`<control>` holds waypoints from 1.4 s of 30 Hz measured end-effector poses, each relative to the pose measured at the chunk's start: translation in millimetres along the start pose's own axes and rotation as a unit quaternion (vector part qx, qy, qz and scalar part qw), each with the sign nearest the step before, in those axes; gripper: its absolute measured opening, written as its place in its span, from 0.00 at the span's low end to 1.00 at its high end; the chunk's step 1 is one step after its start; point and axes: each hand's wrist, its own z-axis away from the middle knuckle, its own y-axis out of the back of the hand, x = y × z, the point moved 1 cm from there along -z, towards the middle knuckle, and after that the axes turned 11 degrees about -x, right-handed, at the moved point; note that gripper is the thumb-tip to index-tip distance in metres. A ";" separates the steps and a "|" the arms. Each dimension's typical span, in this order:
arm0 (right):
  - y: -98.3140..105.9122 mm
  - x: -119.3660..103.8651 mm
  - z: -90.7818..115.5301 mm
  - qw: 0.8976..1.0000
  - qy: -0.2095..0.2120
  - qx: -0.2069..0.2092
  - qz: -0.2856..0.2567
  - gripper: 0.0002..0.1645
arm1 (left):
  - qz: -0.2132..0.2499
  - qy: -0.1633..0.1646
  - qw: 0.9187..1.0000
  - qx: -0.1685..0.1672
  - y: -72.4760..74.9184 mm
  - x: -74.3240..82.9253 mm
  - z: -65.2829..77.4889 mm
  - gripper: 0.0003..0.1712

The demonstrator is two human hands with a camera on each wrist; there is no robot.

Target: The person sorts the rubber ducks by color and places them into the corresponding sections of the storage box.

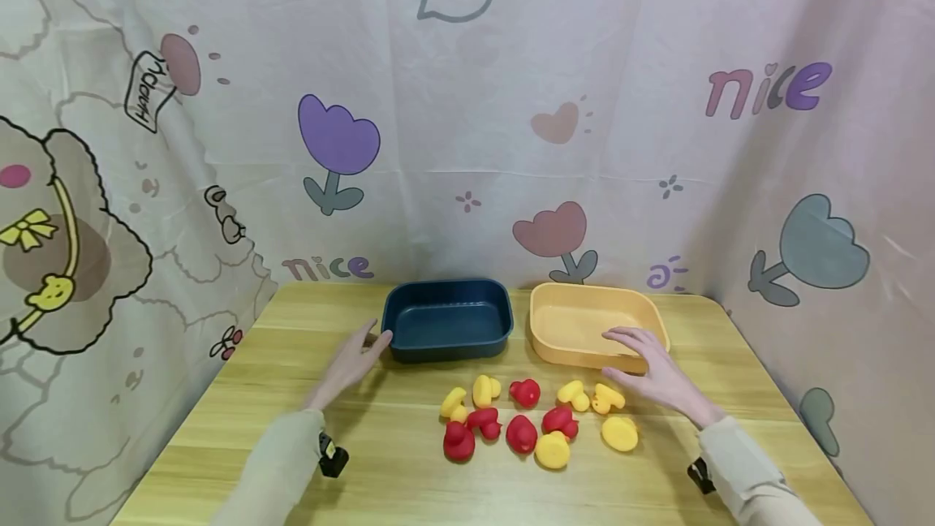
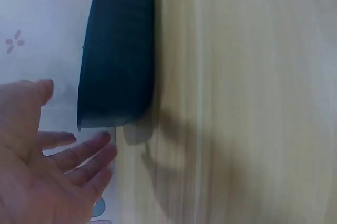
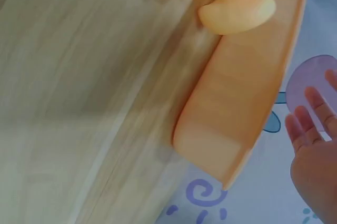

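Observation:
At the back of the table stand a dark blue tub [image 1: 447, 351] and a yellow-orange tub [image 1: 577, 357], side by side. My left hand [image 1: 356, 360], fingers spread and holding nothing, is by the blue tub's left end; the left wrist view shows the hand [image 2: 58, 171] near the tub's wall [image 2: 118, 50]. Over the front right of the orange tub is my right hand [image 1: 653, 368], its fingers loosely bent around nothing. In front of the tubs lie several red toy ducks [image 1: 522, 434] and several yellow toy ducks [image 1: 620, 433], some upright, others tipped over.
A wooden table [image 1: 394, 477] carries everything. Behind it hangs a pale printed cloth [image 1: 453, 185], close to the backs of both tubs. More cloth hangs along the left and right sides. Each wrist bears a small black camera [image 1: 333, 457].

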 end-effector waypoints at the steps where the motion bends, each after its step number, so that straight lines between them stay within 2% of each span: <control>1: 0.9 -0.7 0.6 1.000 0.003 0.001 -0.002 0.32 | 0.010 -0.005 1.000 0.005 -0.8 -0.4 -2.8 0.43; 6: 5.6 -2.7 4.2 0.999 0.045 -0.015 -0.020 0.26 | 0.039 -0.034 0.997 0.055 -4.0 -1.7 -14.2 0.37; 9: 8.5 -3.1 7.0 0.991 0.075 -0.078 -0.079 0.22 | 0.060 -0.032 0.995 0.067 -4.5 0.1 -17.7 0.31; 12: 10.1 -0.7 9.8 0.972 0.077 -0.167 -0.145 0.20 | 0.086 -0.020 0.995 0.053 -4.2 3.2 -19.3 0.30; 15: 10.4 3.8 12.2 0.950 0.066 -0.242 -0.187 0.20 | 0.118 -0.042 0.991 0.038 -4.7 2.1 -19.8 0.33; 19: 10.4 8.6 15.1 0.927 0.059 -0.297 -0.221 0.22 | 0.186 -0.072 0.980 -0.004 -5.2 -2.2 -18.2 0.37; 23: 11.1 10.8 17.9 0.914 0.068 -0.321 -0.237 0.25 | 0.230 -0.080 0.969 -0.041 -4.5 -6.0 -15.5 0.40; 30: 13.6 12.7 25.7 0.912 0.078 -0.333 -0.226 0.30 | 0.277 -0.100 0.952 -0.089 -3.6 -10.4 -12.3 0.42; 36: 9.5 14.7 28.5 0.903 0.074 -0.354 -0.231 0.29 | 0.291 -0.099 0.946 -0.102 -3.5 -9.4 -10.4 0.43; 42: 4.9 15.9 26.6 0.900 0.080 -0.357 -0.237 0.28 | 0.313 -0.079 0.940 -0.112 -3.6 -7.5 -9.4 0.48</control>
